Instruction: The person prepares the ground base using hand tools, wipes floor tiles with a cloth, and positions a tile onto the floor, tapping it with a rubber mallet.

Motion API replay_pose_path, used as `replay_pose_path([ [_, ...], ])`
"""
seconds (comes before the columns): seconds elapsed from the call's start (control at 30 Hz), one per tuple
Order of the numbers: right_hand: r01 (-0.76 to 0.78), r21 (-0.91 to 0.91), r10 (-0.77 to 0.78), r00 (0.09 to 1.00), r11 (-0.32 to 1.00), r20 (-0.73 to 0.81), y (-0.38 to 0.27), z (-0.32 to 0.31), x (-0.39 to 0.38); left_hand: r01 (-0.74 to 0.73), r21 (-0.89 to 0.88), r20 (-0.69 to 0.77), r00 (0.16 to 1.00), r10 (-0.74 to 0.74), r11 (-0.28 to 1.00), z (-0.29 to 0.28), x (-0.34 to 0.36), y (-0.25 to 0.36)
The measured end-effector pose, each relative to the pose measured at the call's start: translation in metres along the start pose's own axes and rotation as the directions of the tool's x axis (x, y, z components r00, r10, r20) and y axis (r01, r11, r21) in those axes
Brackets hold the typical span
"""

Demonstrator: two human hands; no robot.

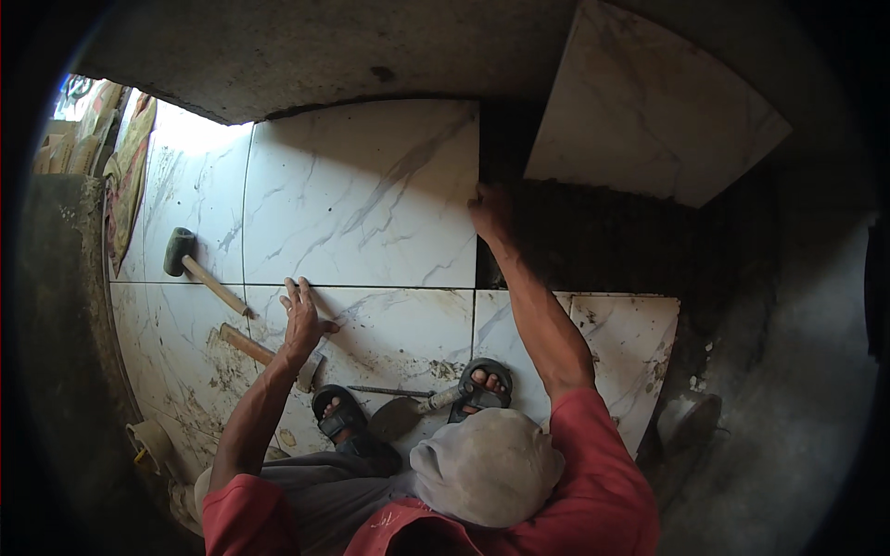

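1. One large marbled white tile [362, 195], flat, just beside a dark bare strip [593, 236].
2. Right hand [491, 211], at this tile's right edge: curls fingers partway; cannot tell whether clasping the edge or only touching.
3. Left hand [301, 320], at the tile's lower edge: spreads fingers and thumb, fingertips by the joint, holding nothing.
4. Left of the tile's lower left corner: dark-headed mallet [206, 276], lying flat.
5. Below the tile: wood-handled tool [246, 343], partly hidden by left forearm; farther down, trowel [394, 419] between dark sandals [338, 422].
6. Right of the tile, beyond the strip: second marbled tile [658, 102].
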State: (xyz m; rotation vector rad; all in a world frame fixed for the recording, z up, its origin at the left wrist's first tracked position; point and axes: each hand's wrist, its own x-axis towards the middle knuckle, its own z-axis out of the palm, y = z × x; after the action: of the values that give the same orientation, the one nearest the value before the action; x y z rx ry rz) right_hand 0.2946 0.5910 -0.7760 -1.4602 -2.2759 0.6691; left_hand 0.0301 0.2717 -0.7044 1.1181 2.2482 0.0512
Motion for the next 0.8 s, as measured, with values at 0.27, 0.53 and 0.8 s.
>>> replay_pose_path([
  [0.27,0.002,0.029,-0.001,1.0,1.0,-0.023,0.009,-0.001,-0.003,0.023,-0.003,-0.015,1.0,-0.023,1.0,0.011,0.003,0.001],
  [0.53,0.097,-0.009,-0.098,0.995,0.995,-0.013,0.005,0.014,-0.003,0.063,-0.085,-0.048,0.997,-0.067,0.994,0.005,-0.006,-0.015],
  [0.8,0.07,0.113,-0.081,0.993,0.991,0.088,-0.016,-0.044,-0.028,-0.039,-0.062,-0.131,0.991,0.031,0.997,0.01,-0.015,-0.027],
])
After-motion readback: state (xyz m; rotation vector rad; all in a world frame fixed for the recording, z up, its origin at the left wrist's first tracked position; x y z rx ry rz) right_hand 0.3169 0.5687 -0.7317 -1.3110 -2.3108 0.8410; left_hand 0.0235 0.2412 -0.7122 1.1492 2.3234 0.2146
